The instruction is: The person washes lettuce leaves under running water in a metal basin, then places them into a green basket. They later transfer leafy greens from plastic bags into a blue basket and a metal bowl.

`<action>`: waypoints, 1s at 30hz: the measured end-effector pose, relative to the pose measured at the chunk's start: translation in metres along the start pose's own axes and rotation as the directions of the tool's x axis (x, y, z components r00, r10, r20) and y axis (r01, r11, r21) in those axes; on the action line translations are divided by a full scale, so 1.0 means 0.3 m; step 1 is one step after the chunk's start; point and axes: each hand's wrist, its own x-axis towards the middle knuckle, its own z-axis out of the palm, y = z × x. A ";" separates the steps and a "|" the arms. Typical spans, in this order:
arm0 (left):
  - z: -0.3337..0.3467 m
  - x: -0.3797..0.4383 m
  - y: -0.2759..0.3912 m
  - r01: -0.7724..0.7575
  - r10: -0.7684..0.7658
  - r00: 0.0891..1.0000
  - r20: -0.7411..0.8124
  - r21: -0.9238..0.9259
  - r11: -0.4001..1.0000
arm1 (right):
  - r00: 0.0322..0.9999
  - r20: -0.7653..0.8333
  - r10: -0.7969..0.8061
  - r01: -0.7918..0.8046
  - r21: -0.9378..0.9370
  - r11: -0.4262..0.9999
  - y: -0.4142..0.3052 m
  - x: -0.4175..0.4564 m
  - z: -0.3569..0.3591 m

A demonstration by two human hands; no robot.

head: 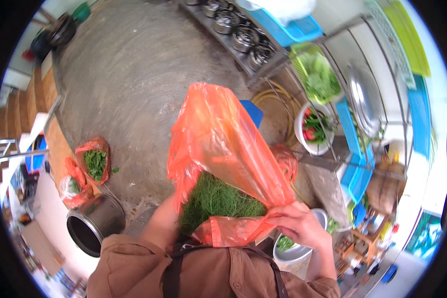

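A thin red plastic bag (223, 134) hangs in front of my chest with its mouth towards me. Feathery green herbs, like dill (223, 199), fill the opening. My right hand (296, 223) pinches the bag's rim at the right side of the mouth. On the other side, my left forearm runs up to the bag, and my left hand (177, 203) is blurred and mostly hidden behind the red plastic and the herbs, so its fingers cannot be made out.
A steel pot (97, 223) and a red bag of leafy greens (95, 164) stand at the left. Shelving with lidded pots (244, 39), a white bowl of vegetables (301, 126), a coiled hose (292, 108) and a metal basin of greens (290, 257) are at the right.
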 end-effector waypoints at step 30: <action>0.904 -0.450 -0.340 -0.162 -0.137 0.671 0.728 0.325 0.932 | 0.570 -0.815 0.104 -0.063 0.082 0.995 -0.011 -0.760 0.141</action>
